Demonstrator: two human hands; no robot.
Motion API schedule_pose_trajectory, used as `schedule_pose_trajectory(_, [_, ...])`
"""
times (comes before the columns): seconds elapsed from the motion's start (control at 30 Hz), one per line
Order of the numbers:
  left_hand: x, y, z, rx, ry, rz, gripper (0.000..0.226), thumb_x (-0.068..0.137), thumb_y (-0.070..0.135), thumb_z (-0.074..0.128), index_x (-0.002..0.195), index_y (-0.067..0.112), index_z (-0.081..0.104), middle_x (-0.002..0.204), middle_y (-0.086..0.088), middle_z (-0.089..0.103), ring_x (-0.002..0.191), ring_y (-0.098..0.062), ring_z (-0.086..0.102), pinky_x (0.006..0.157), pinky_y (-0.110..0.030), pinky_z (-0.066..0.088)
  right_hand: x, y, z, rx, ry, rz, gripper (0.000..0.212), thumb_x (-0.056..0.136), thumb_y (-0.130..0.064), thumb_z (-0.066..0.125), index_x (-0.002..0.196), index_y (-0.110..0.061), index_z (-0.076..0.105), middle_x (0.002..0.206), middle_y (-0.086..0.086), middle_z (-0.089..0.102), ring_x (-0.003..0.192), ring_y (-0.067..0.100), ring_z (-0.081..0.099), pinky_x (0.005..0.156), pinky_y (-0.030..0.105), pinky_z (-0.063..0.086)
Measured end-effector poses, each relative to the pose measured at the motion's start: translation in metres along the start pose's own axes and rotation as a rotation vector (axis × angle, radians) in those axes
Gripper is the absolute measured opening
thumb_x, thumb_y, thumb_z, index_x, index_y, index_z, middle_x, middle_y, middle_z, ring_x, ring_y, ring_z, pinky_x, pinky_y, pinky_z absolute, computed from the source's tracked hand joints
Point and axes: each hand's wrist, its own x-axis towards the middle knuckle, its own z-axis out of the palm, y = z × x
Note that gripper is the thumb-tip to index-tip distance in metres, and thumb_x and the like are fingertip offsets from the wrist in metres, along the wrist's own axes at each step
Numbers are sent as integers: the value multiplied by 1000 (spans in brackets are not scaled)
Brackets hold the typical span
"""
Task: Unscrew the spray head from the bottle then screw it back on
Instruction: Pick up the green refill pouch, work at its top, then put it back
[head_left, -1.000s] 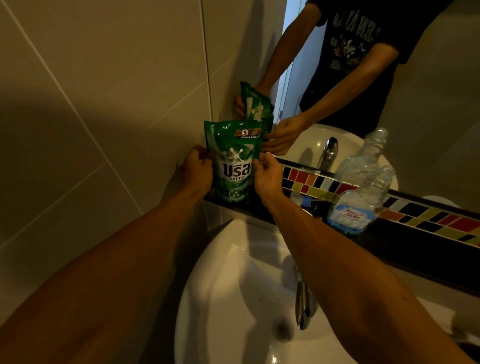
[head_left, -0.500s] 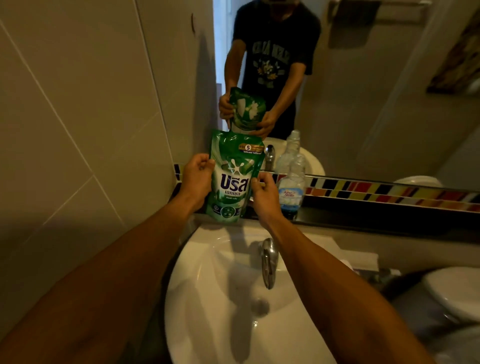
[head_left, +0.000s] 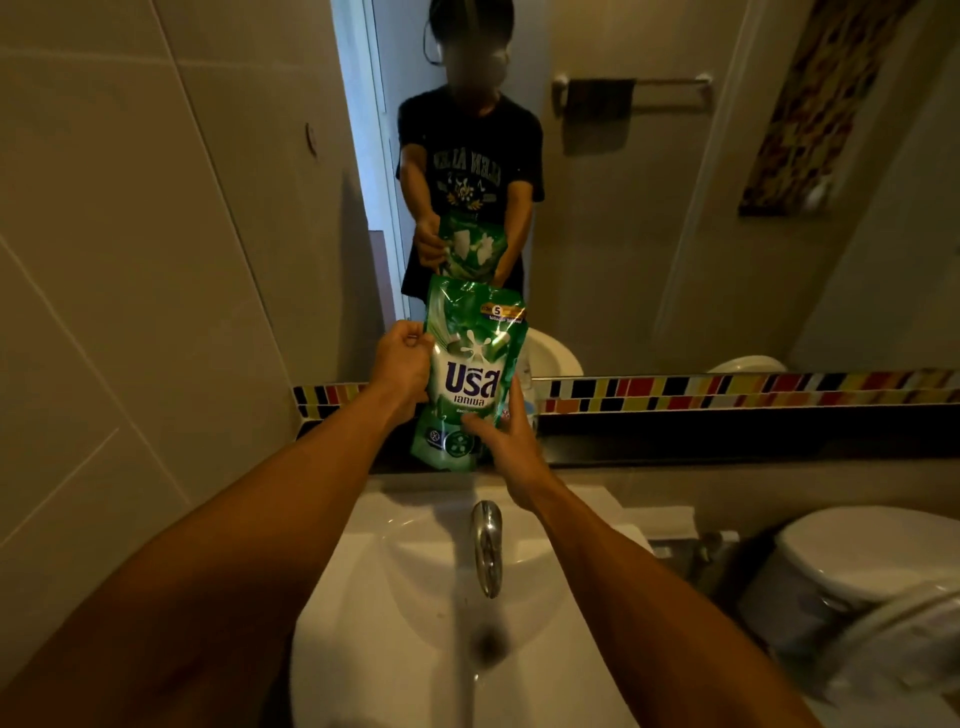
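A green refill pouch (head_left: 470, 374) stands upright over the dark ledge (head_left: 727, 441) behind the sink, held between both hands. My left hand (head_left: 400, 366) grips its left edge. My right hand (head_left: 501, 439) holds its lower right corner, fingers across the front. Only a thin sliver of the clear bottle (head_left: 527, 384) shows just behind the pouch's right edge; its spray head is hidden.
A white sink (head_left: 395, 597) with a chrome tap (head_left: 487, 545) lies below my arms. A toilet (head_left: 862, 561) stands at the right. A mirror (head_left: 675, 234) above a band of coloured tiles (head_left: 727, 389) reflects a person holding the pouch. A tiled wall closes the left.
The pouch has moved right along the ledge and now covers the clear bottle. My right hand slid down to the pouch's lower corner. The view tilted up and right.
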Motion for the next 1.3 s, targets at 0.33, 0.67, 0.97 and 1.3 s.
schedule_pose_trajectory(0.33, [22, -2, 7, 122, 134, 39, 17, 97, 5, 52, 112, 10, 57, 104, -13, 65, 83, -24, 65, 71, -42, 57, 7, 11, -1, 35, -71, -22, 100, 90, -15, 79, 149, -68, 19, 152, -3, 55, 135, 22, 58, 104, 61, 52])
schedule_pose_trajectory(0.67, [32, -19, 6, 342, 71, 175, 37, 97, 5, 53, 127, 27, 49, 84, -5, 60, 65, -14, 62, 48, -23, 47, 9, 18, -6, 117, -98, 94, 101, 90, -13, 79, 155, -61, 19, 149, 0, 58, 131, 27, 61, 97, 65, 55])
schedule_pose_trajectory(0.97, [47, -15, 14, 436, 38, 212, 39, 95, -2, 51, 128, 19, 52, 72, -3, 56, 61, -14, 58, 48, -22, 48, 11, 15, -2, 250, -74, 181, 96, 94, -12, 74, 158, -57, 17, 142, -1, 61, 118, 21, 67, 80, 52, 64])
schedule_pose_trajectory(1.3, [59, -1, 16, 449, -3, 141, 38, 94, 1, 54, 123, 24, 54, 71, 0, 59, 61, -15, 61, 57, -33, 54, 14, 8, 6, 272, -73, 263, 92, 94, -21, 74, 148, -71, 18, 151, -5, 51, 130, 34, 57, 76, 62, 62])
